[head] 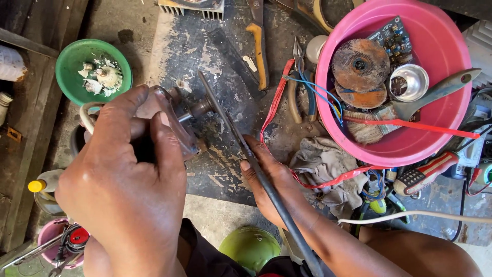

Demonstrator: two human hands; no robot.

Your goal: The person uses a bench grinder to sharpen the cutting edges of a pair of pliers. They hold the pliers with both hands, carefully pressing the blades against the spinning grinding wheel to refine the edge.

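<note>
My left hand [123,184] is closed around the body of a small motor tool [177,120] with a clear housing and a metal shaft. On that shaft sits a thin dark disc [241,138], seen nearly edge-on and running diagonally toward my body. My right hand [269,177] lies palm up under the disc's lower part, its fingers touching the disc's edge. A white cord [87,115] loops out from behind my left hand.
A pink basin [441,41] at the upper right holds worn grinding discs, a circuit board, a metal cup and a brush. A green bowl [69,66] of white scraps sits upper left. Pliers [302,87], a rag [323,159], red cable and a tester lie on the dark worktop.
</note>
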